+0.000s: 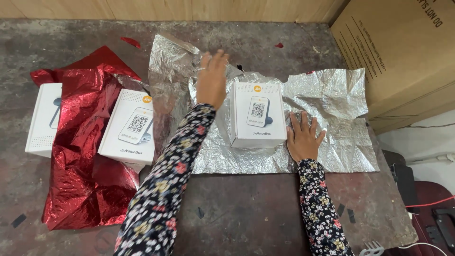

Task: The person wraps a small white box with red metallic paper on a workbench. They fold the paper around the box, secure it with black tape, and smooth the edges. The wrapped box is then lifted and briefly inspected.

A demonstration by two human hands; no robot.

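Note:
A white box (257, 115) with a printed device picture stands on a crinkled silver foil sheet (341, 118) in the middle of the table. My left hand (212, 78) reaches over the foil to the left of the box, and its fingers pinch the sheet's raised far edge. My right hand (303, 137) lies flat, fingers spread, on the foil just right of the box. Both arms wear dark floral sleeves.
A crumpled red foil sheet (83, 156) lies at the left with two more white boxes, one (131, 125) on top and one (43, 118) partly under it. A large cardboard carton (403, 52) stands at the right. The worn table edge (398, 223) ends near cables.

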